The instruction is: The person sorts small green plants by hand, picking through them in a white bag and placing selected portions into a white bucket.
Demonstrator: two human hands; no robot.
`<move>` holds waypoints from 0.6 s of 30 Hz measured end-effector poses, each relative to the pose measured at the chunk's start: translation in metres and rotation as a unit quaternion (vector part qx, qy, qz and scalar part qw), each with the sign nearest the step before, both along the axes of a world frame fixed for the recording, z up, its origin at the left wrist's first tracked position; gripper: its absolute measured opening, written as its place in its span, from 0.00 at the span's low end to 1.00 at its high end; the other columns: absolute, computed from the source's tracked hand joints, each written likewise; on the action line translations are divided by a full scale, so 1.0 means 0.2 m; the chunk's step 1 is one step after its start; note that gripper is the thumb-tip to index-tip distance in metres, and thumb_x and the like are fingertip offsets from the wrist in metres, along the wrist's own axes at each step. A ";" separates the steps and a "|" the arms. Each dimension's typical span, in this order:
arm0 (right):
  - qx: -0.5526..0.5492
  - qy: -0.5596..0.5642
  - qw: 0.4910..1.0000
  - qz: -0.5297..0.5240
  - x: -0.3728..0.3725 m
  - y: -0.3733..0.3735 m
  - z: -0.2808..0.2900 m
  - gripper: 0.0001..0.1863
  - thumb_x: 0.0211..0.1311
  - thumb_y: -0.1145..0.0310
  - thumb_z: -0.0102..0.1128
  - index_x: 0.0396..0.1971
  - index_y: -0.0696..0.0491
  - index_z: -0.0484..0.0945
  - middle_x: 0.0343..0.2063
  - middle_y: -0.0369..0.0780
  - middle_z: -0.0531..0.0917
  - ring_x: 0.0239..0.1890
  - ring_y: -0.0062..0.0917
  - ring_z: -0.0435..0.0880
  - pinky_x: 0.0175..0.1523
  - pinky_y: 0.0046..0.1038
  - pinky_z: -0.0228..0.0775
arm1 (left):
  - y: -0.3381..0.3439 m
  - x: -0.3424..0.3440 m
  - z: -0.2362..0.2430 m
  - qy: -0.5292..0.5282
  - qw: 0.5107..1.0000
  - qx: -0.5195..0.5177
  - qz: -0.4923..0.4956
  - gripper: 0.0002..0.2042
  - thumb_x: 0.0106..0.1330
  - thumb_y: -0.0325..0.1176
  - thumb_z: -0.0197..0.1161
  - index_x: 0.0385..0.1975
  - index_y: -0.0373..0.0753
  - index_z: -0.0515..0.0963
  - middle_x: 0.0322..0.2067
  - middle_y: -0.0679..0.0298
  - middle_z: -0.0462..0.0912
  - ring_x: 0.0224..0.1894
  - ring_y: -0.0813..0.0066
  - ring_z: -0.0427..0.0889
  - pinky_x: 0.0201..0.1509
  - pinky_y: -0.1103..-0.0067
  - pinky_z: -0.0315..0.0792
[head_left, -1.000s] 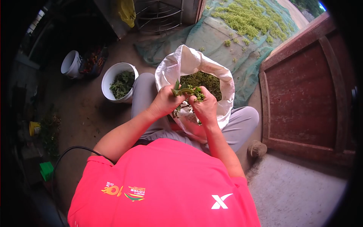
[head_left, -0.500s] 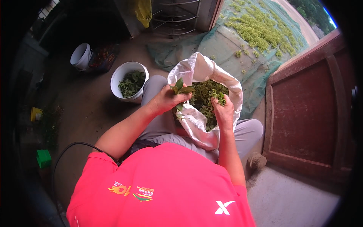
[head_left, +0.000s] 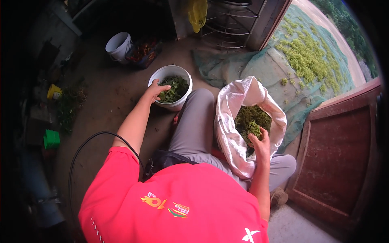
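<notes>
A white bucket [head_left: 183, 107] partly filled with green leaves [head_left: 176, 88] stands on the floor left of my knee. My left hand [head_left: 153, 92] is at its left rim, fingers stretched over the leaves with nothing in them. Between my legs sits a white woven sack [head_left: 227, 115], its mouth rolled open, holding a heap of dull green plant clusters [head_left: 248, 117]. Inside the sack's mouth, my right hand [head_left: 261, 144] grips a brighter sprig of small green clusters [head_left: 254, 128] between thumb and fingers.
Beyond the bucket are an empty white bucket [head_left: 118, 45] and a dark basket of reddish things [head_left: 142, 52]. Green clusters [head_left: 310, 56] lie spread on netting [head_left: 227, 65] outside the doorway. A brown door [head_left: 338, 158] stands at right. A black cable [head_left: 77, 156] loops by my left arm.
My left hand has gone from the sack to the bucket and let go of the leafy sprig. My right hand stays at the sack with its clusters. The view has shifted left.
</notes>
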State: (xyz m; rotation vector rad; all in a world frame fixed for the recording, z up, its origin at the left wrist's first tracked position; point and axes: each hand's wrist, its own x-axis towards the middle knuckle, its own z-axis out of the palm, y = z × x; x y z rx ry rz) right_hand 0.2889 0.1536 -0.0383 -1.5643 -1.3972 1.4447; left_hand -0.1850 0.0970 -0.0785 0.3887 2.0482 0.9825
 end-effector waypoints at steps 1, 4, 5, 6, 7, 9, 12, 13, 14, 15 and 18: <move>-0.015 0.034 0.999 -0.005 0.00 0.00 -0.01 0.26 0.51 0.69 0.66 0.51 0.56 0.69 0.37 0.36 0.78 0.34 0.18 0.78 0.34 0.21 0.74 | -0.02 0.02 0.00 0.022 0.999 -0.002 0.025 0.46 0.50 0.34 0.71 0.67 0.39 0.47 0.56 0.51 0.69 0.50 0.60 0.75 0.50 0.66 0.71; -0.040 0.066 0.997 -0.017 0.01 0.00 0.00 0.26 0.54 0.71 0.63 0.54 0.57 0.66 0.38 0.36 0.78 0.36 0.20 0.79 0.34 0.23 0.75 | -0.04 0.02 -0.06 0.021 0.999 0.031 0.036 0.42 0.51 0.34 0.69 0.66 0.40 0.51 0.56 0.50 0.69 0.50 0.60 0.75 0.51 0.71 0.71; -0.065 0.111 0.991 -0.032 0.01 0.01 0.00 0.26 0.54 0.71 0.63 0.54 0.56 0.66 0.38 0.36 0.78 0.35 0.20 0.79 0.35 0.24 0.75 | -0.06 0.02 -0.15 0.077 0.993 0.072 0.044 0.33 0.53 0.34 0.66 0.60 0.39 0.62 0.51 0.51 0.74 0.48 0.61 0.77 0.48 0.74 0.72; -0.090 0.155 0.983 -0.047 0.00 0.01 0.01 0.26 0.55 0.71 0.63 0.54 0.55 0.66 0.37 0.36 0.78 0.35 0.20 0.79 0.36 0.25 0.75 | -0.10 -0.01 -0.22 0.077 0.993 0.071 0.050 0.33 0.53 0.34 0.66 0.60 0.39 0.62 0.51 0.51 0.74 0.48 0.61 0.77 0.48 0.74 0.72; -0.105 0.175 0.978 -0.051 -0.01 0.01 0.04 0.24 0.56 0.70 0.62 0.53 0.54 0.66 0.36 0.36 0.78 0.34 0.21 0.80 0.37 0.27 0.75 | -0.12 0.01 -0.22 0.120 0.992 0.043 -0.025 0.26 0.53 0.34 0.65 0.53 0.37 0.68 0.47 0.52 0.77 0.46 0.63 0.78 0.46 0.74 0.72; -0.113 0.186 0.974 -0.057 -0.02 0.01 0.06 0.22 0.57 0.70 0.62 0.51 0.54 0.67 0.36 0.35 0.78 0.34 0.21 0.80 0.37 0.27 0.75 | -0.21 0.08 -0.22 0.159 0.972 -0.020 -0.171 0.11 0.54 0.35 0.63 0.34 0.37 0.78 0.35 0.56 0.82 0.41 0.65 0.81 0.43 0.72 0.73; -0.124 0.204 0.969 -0.069 0.00 0.02 0.05 0.17 0.59 0.71 0.60 0.47 0.53 0.68 0.35 0.35 0.78 0.34 0.23 0.80 0.36 0.28 0.76 | -0.44 0.31 0.06 0.242 0.794 -0.268 -0.489 0.14 0.55 0.44 0.60 0.33 0.41 0.79 0.36 0.60 0.82 0.42 0.62 0.81 0.45 0.67 0.74; -0.128 0.211 0.967 -0.063 0.02 0.02 0.03 0.17 0.59 0.71 0.60 0.47 0.53 0.69 0.35 0.35 0.78 0.33 0.23 0.81 0.36 0.28 0.76 | -0.53 0.36 0.12 0.235 0.736 -0.312 -0.553 0.15 0.56 0.46 0.59 0.37 0.42 0.80 0.39 0.60 0.82 0.45 0.62 0.80 0.46 0.66 0.74; -0.132 0.218 0.965 -0.060 0.03 0.01 0.01 0.16 0.59 0.71 0.60 0.46 0.53 0.69 0.34 0.35 0.78 0.33 0.23 0.81 0.36 0.28 0.76 | -0.63 0.39 0.17 0.245 0.660 -0.330 -0.629 0.17 0.57 0.46 0.59 0.42 0.44 0.80 0.41 0.61 0.82 0.47 0.62 0.79 0.48 0.65 0.73; -0.135 0.224 0.964 -0.057 0.06 0.01 -0.02 0.15 0.59 0.71 0.60 0.45 0.53 0.69 0.34 0.35 0.78 0.33 0.24 0.81 0.36 0.28 0.76 | -0.69 0.44 0.24 0.218 0.595 -0.363 -0.682 0.18 0.58 0.47 0.58 0.44 0.45 0.79 0.43 0.61 0.81 0.49 0.62 0.79 0.49 0.66 0.73; -0.142 0.233 0.959 -0.072 0.09 -0.01 -0.08 0.14 0.59 0.71 0.60 0.44 0.53 0.70 0.34 0.36 0.79 0.32 0.24 0.81 0.34 0.28 0.76 | -0.81 0.41 0.32 0.130 0.558 -0.389 -0.721 0.18 0.58 0.48 0.59 0.42 0.43 0.79 0.37 0.59 0.83 0.45 0.62 0.80 0.47 0.67 0.72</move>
